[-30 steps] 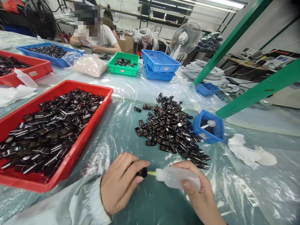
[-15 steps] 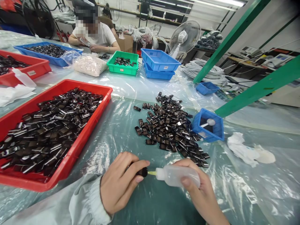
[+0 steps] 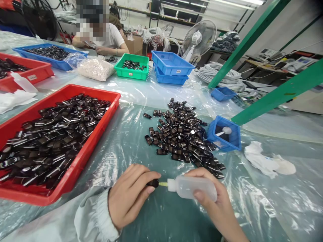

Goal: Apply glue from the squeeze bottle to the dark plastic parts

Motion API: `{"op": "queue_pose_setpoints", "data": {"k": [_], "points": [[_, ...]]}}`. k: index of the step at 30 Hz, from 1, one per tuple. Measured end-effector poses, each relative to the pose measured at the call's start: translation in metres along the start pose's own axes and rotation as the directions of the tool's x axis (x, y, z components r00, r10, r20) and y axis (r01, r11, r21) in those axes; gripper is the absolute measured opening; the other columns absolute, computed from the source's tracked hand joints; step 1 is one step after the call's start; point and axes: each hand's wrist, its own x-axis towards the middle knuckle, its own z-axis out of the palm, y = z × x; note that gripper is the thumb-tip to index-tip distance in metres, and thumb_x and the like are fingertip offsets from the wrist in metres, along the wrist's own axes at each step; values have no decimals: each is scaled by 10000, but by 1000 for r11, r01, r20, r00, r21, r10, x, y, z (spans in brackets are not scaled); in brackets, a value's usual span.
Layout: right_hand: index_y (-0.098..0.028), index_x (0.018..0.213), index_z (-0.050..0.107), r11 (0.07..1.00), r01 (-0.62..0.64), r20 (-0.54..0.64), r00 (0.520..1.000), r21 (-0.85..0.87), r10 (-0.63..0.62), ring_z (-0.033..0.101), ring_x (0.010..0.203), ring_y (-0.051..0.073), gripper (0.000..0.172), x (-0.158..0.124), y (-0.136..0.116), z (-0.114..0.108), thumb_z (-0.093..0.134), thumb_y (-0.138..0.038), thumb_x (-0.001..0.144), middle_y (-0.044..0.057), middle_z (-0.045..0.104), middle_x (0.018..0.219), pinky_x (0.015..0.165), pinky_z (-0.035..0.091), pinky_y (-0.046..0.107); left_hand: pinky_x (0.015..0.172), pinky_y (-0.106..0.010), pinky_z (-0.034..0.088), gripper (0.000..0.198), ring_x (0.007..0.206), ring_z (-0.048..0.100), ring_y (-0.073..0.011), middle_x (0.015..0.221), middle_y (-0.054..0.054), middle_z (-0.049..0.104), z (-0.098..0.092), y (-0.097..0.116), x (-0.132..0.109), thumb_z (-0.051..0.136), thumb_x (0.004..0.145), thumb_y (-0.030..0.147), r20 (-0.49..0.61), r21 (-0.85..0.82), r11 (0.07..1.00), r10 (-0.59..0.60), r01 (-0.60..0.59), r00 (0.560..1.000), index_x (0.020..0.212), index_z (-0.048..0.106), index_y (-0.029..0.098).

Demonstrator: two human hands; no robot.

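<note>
Between the thumb and fingers of my left hand (image 3: 133,196) is a small glossy black plastic piece (image 3: 153,183), mostly hidden by the fingers. My right hand (image 3: 214,198) grips a translucent squeeze bottle (image 3: 188,187) lying on its side in the air. Its thin yellowish nozzle tip (image 3: 163,184) points left and meets the end of the black piece; whether it enters the piece I cannot tell. Just beyond both hands, a loose pile of similar black pieces (image 3: 180,131) is spread on the plastic-covered table (image 3: 131,134).
A red tray (image 3: 94,143) full of black pieces stands at left. Right of the pile, a small blue bin (image 3: 224,143) holds a white spoon (image 3: 226,130), with crumpled tissue (image 3: 257,158) nearby. Farther back are a green tray (image 3: 131,74), stacked blue trays (image 3: 174,70) and a seated person (image 3: 113,37).
Hands, black piece and bottle stay almost in place. The bottle has levelled slightly, its nozzle still at the piece. The whole view has shifted a little.
</note>
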Motion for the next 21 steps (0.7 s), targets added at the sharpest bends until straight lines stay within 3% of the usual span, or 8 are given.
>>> {"op": "queue_pose_setpoints", "data": {"k": [4,8,13,21], "points": [[-249,848,630,995,-64,-50,996,73,68,549,507,156,433,2,-5,4,674,-637,662,-1,627,668,423,429,226,735,-331,451,233,829,570,-196,954,-74,624,1,-1,1,392,952,171,23,-21,1000,-16,17,1000,1167,475,199],[-254,830,601,991,-39,-92,994,125,51,542,496,146,457,5,-8,10,751,-609,585,-19,611,653,418,433,218,705,-318,473,201,799,617,-195,950,-53,665,3,-1,0,394,962,245,75,-43,997,-55,59,996,1145,475,229],[-240,806,605,989,41,-169,985,141,-17,508,467,125,372,10,-10,15,678,-588,696,-17,582,650,380,402,201,652,-286,473,213,725,625,-173,876,-37,673,4,1,0,377,973,328,95,-47,998,-34,39,995,1125,481,221],[-237,793,599,979,-16,-164,985,204,50,464,461,118,305,9,-6,16,639,-538,765,-24,538,617,394,360,203,625,-295,472,231,686,617,-174,860,-42,675,4,3,0,359,977,361,106,-60,998,-9,15,994,1126,465,218]]}}
